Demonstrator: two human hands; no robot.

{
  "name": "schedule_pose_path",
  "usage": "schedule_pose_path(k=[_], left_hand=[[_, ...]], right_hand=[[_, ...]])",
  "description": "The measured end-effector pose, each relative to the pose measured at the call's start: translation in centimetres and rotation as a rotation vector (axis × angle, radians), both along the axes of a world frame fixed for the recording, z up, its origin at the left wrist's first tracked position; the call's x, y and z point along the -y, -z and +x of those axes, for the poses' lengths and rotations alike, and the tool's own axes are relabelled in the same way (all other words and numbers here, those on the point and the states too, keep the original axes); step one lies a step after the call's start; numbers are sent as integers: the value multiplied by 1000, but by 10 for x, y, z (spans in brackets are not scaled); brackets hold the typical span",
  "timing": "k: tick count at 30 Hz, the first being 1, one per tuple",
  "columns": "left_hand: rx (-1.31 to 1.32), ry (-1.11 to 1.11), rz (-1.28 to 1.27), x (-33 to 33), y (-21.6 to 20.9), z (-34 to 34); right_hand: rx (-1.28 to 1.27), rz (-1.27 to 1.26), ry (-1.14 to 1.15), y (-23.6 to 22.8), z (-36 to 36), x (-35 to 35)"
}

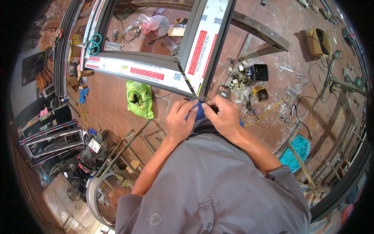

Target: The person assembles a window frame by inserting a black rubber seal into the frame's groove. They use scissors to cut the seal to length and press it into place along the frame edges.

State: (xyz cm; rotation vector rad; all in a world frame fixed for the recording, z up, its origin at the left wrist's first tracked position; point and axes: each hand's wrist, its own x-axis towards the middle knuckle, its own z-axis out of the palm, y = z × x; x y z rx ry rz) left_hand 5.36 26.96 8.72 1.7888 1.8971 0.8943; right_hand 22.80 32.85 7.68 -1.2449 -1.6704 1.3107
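Note:
A dark grey metal window or door frame (134, 57), partly covered with white printed film, has its near corner right before my body. A dark diagonal line marks the joint at that corner. My left hand (181, 118) is closed at the corner's tip, thumb and fingers pinched together. Beside it, my right hand (223, 116) is also closed, its thumb and forefinger pinching close to the same tip. Whatever sits between the fingertips is dark and too small to name. Green-handled scissors (94, 45) lie on the frame's far left corner.
Wooden supports (259, 31) stand under the frame. On the tiled floor are a green plastic bag (139, 99), a black box (258, 72) beside small metal pieces, a cardboard box (319, 42) and loose cables. A fan (111, 195) and a motorbike (93, 150) stand to the left.

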Motion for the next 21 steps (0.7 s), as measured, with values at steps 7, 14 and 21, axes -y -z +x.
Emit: schedule_pose_path(k=[7, 14, 21], left_hand=[[-157, 100, -9, -2, -5, -9], [-261, 187, 73, -6, 0, -18], [-310, 251, 98, -12, -3, -22]], right_hand=[[148, 190, -30, -9, -8, -4], [257, 254, -85, -15, -6, -6], [198, 235, -63, -8, -2, -5]])
